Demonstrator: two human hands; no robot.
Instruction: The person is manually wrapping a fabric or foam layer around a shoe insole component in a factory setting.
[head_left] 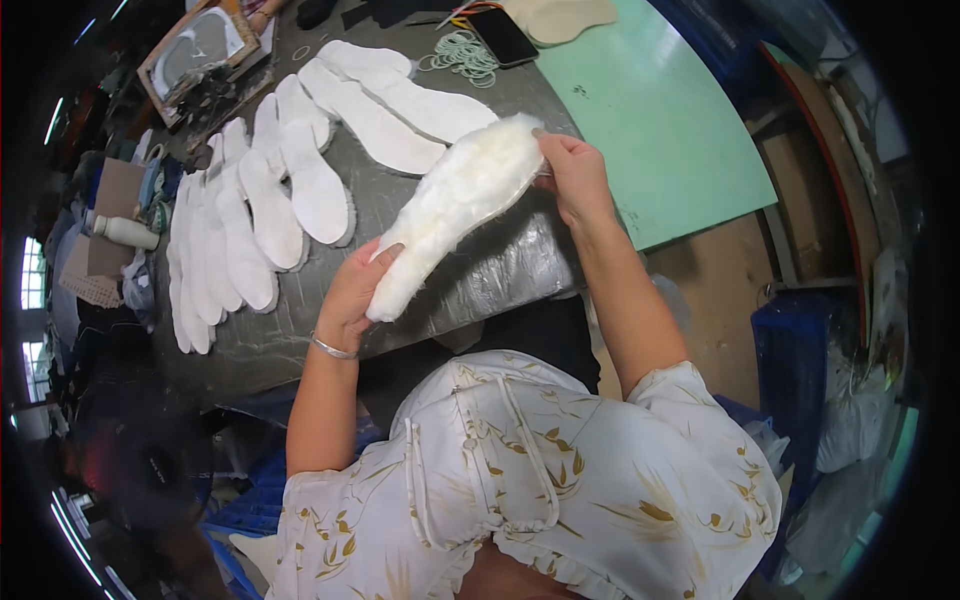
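Insole (pixel 455 215), cream-white and fleecy, hangs in the air over the near part of the grey desk (pixel 500 275), and we hold it by its two ends. Its long axis runs on a slant from lower left to upper right; the broad end points up and to the right, away from our body, and the narrow end points down and to the left, toward us. We see its furry face turned up. Our left hand (pixel 352 288) grasps the narrow end, thumb on top of the fleece; our right hand (pixel 577 180) pinches the edge of the broad end. We wear a silver bracelet (pixel 335 348) on the left wrist.

Just beyond the broad part, two large white insoles (pixel 385 115) lie aslant on the desk, from upper left to lower right. Left of these we have a fanned row of slimmer white insoles (pixel 240 215), some overlapping. Farther off lie a heap of pale rubber bands (pixel 463 58) and a dark phone (pixel 503 38), with a green board (pixel 665 115) to the right.
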